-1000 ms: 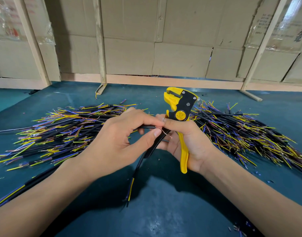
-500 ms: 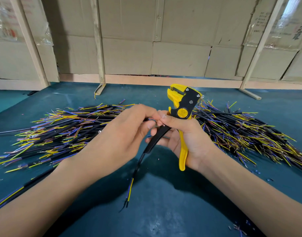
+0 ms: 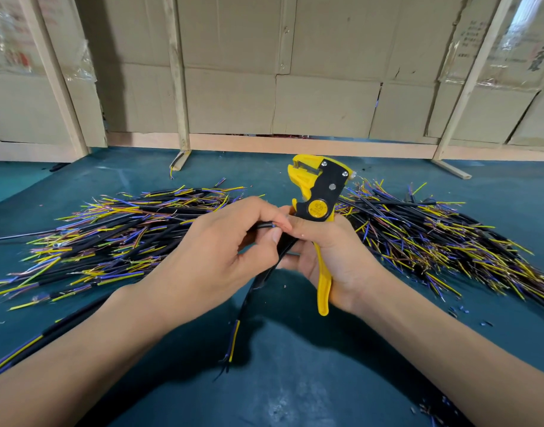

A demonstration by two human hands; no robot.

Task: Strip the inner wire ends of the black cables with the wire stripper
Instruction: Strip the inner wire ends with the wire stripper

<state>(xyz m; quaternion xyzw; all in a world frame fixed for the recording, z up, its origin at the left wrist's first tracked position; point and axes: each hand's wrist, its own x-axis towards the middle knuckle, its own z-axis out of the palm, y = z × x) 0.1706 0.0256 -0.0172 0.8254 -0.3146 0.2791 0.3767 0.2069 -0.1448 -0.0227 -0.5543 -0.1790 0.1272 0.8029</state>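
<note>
My right hand (image 3: pixel 332 260) grips the yellow and black wire stripper (image 3: pixel 318 192) upright by its handles, jaws at the top. My left hand (image 3: pixel 215 254) pinches the end of a black cable (image 3: pixel 261 278) between thumb and forefinger, right against my right hand's fingertips. The cable hangs down between my hands, and its lower end shows yellow and blue inner wires (image 3: pixel 233 340). A second short black cable end (image 3: pixel 261 224) pokes out by my left forefinger.
Two heaps of black cables with yellow, blue and brown inner wires lie on the teal mat: a left heap (image 3: pixel 110 235) and a right heap (image 3: pixel 434 235). One more cable (image 3: pixel 33 343) lies under my left forearm. Cardboard panels in a wooden frame (image 3: pixel 178 87) stand behind.
My hands closed together: the left hand's pinch slid up the cable to the right fingertips. The stripper shifted slightly right, still upright.
</note>
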